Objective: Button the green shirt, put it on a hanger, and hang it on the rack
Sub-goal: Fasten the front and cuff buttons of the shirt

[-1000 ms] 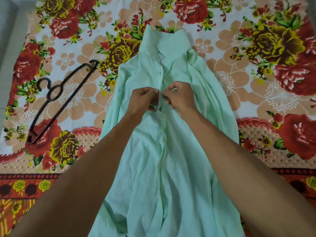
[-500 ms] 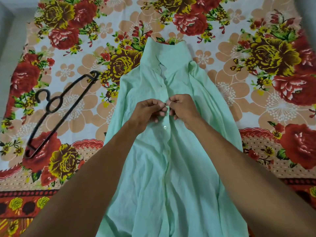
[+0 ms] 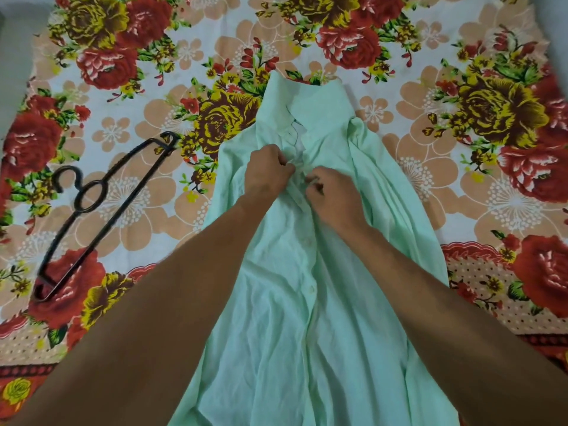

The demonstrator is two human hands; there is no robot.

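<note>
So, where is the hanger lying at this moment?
In the head view, the black hanger lies flat on the floral sheet at the left side, a little apart from the green shirt.

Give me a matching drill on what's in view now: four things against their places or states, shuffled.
1. pale green button-front shirt
2. black curved hanger
3. left hand
4. red-and-yellow floral bedsheet

A. lying untouched, left of the shirt
B. pinching the placket just below the collar
C. spread front up, collar away from the person
D. underneath everything

Pairs: 1-C, 2-A, 3-B, 4-D
</note>
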